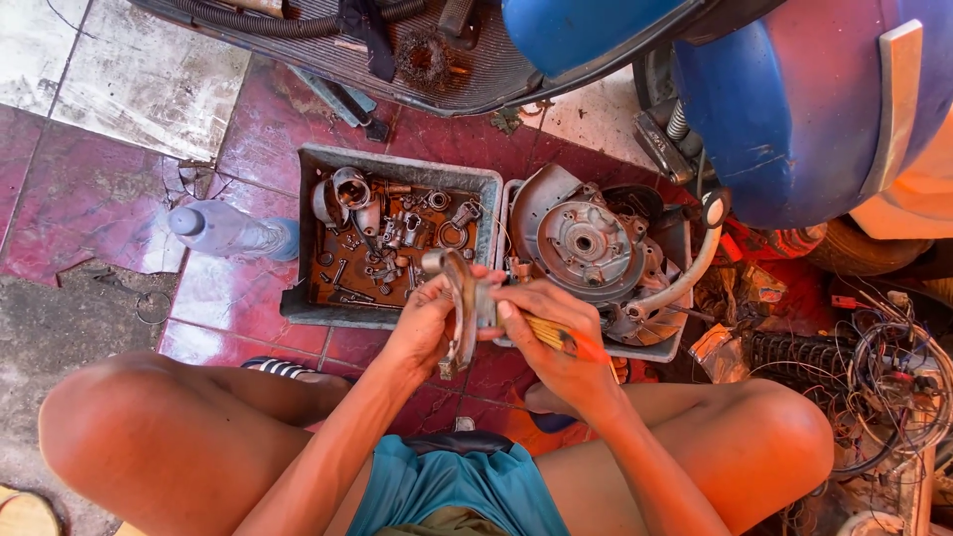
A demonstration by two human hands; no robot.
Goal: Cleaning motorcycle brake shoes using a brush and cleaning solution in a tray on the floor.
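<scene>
My left hand (422, 323) grips a curved, crescent-shaped metal part (459, 298), held upright over the tiled floor in front of my knees. My right hand (548, 335) holds a brush with a yellow and orange handle (568, 340), its head end pressed against the metal part. Both hands meet just in front of two trays. Part of the brush head is hidden behind my fingers.
A grey tray (310, 248) holds several rusty small parts in brownish liquid. Beside it a second tray (663, 349) carries an engine casing (583, 241). A clear plastic bottle (230, 230) lies left. A blue scooter body (794, 109) looms at right, and tangled wires (893, 377) lie far right.
</scene>
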